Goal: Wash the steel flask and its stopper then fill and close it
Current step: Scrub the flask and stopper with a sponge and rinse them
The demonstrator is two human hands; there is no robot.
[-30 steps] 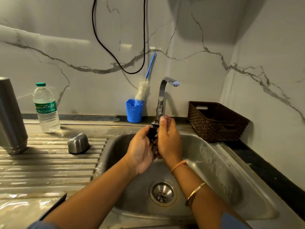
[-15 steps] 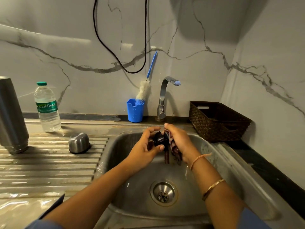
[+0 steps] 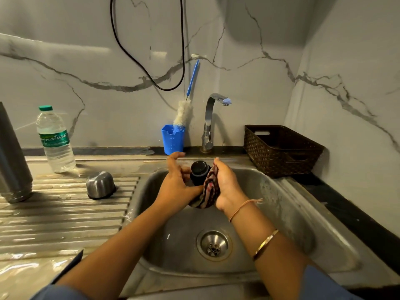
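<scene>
My left hand (image 3: 175,187) grips the black stopper (image 3: 199,172) upright — top facing up — while my right hand (image 3: 227,187) presses a striped cloth (image 3: 208,191) against its right side.

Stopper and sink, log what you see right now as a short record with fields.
stopper: black stopper, held over the sink
left hand: left hand grips the stopper
right hand: right hand presses a striped cloth against it
tap: tap, no water visible
flask: steel flask upright on drainboard
steel cap: steel cap on drainboard
</scene>
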